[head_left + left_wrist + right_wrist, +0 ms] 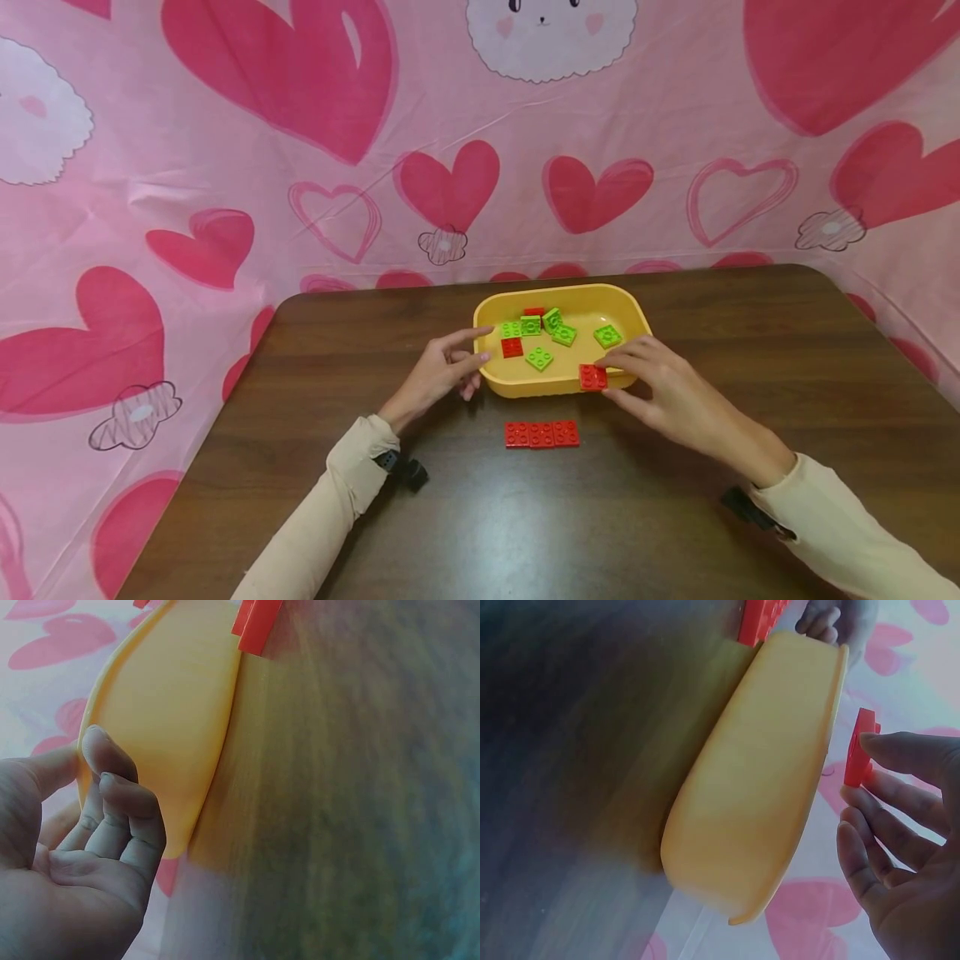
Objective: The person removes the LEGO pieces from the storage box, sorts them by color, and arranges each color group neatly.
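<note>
My right hand pinches a red building brick between thumb and fingertips, above the near right rim of a yellow tub. In the right wrist view, that brick is tilted on edge, apart from the tub. At the tub's left end, my left hand holds the rim, one digit reaching over it and the other fingers curled outside. Several green bricks and some red bricks lie loose in the tub. Three red bricks form a row on the table before it.
The brown wooden table carries the tub near its far edge. Behind and beside it hangs a pink cloth with hearts. Black straps with small devices sit at both wrists.
</note>
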Demonstrator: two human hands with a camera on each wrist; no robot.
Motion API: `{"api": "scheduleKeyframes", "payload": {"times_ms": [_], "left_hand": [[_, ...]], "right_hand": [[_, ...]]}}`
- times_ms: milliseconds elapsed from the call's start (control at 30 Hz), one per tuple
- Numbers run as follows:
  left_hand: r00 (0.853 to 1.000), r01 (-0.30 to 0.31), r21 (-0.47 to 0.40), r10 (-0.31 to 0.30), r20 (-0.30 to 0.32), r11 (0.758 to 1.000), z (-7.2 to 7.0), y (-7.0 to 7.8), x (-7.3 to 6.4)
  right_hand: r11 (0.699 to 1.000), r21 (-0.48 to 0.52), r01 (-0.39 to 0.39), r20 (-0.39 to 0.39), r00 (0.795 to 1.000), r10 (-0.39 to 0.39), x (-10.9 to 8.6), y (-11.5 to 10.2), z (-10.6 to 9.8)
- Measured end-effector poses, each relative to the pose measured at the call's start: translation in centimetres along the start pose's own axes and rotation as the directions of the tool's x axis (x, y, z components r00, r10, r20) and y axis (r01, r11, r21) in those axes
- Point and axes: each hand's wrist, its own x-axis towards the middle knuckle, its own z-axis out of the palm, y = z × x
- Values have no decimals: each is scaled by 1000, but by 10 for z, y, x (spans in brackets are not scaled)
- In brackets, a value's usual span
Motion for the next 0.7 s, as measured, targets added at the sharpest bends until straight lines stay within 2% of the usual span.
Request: {"api": "scheduleKeyframes", "payload": {"times_ms": [200, 700], "left_hand": [[1000, 4, -2, -4, -2, 1000, -1, 0, 0], [1000, -21, -17, 21, -3, 1000, 2, 1, 0]], "right_hand": [[1000, 10, 5, 11, 1000, -5, -7, -5, 2], [1000, 12, -6, 128, 992, 5, -19, -9, 9]]}}
